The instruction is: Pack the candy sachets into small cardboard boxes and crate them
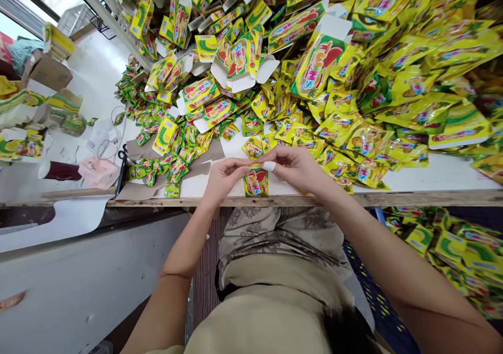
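Both hands meet over the table's front edge at the middle of the view. My left hand (228, 175) pinches the top edge of a small green TWINS packet (257, 182) with a red melon print. From the other side, my right hand (288, 166) closes its thumb and fingers on the same top edge. The packet hangs upright below the fingertips. Just behind the hands are yellow packets (304, 143). Small green packets (176, 169) lie in a loose group to the left.
A large heap of yellow packets (412, 86) and open TWINS boxes (239, 60) covers the table's back and right. At left are black scissors (122, 157), a dark red cup (61, 170) and a clear jar (74, 123). A blue crate (379, 296) stands below right.
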Tool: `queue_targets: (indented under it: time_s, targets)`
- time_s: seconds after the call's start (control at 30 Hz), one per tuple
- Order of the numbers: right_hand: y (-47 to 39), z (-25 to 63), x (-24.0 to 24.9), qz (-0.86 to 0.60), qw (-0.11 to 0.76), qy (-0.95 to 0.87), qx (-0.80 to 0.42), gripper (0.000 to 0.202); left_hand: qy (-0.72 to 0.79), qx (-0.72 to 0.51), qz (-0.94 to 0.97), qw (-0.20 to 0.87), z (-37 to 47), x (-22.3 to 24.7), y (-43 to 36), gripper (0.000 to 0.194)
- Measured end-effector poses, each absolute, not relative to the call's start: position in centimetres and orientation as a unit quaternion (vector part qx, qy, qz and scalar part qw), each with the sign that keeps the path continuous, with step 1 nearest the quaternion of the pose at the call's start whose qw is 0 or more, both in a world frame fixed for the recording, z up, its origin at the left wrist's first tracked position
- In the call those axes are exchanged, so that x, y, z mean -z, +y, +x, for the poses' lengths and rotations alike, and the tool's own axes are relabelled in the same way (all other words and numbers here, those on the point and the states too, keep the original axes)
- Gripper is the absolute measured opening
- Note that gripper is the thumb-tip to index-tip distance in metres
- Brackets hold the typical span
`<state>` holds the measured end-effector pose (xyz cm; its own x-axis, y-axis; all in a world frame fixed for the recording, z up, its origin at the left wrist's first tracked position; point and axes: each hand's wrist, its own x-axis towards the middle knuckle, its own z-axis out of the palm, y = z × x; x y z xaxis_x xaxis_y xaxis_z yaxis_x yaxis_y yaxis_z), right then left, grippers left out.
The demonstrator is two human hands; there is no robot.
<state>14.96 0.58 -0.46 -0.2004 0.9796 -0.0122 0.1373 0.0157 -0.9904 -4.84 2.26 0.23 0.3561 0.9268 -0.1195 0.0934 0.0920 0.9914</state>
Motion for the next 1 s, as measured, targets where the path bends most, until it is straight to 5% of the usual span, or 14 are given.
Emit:
queue_targets:
  time_s: [0.23,0.87,1.0]
  targets:
    - [-0.9,14.6,2.1,-0.445,0.463,-0.553,-0.531,0.028,0.418,-0.401,0.557,0.596,-4.9,1.5,0.7,0.027]
    - [-0.6,14.7,2.6,-0.430,0.427,-0.622,-0.496,0.012,0.430,-0.392,0.581,0.569,-4.9,1.1,0.9,0.021]
    - [-0.7,13.8,2.1,-0.452,0.448,-0.598,-0.487,0.021,0.434,-0.388,0.580,0.569,-4.5,1.6,0.6,0.039]
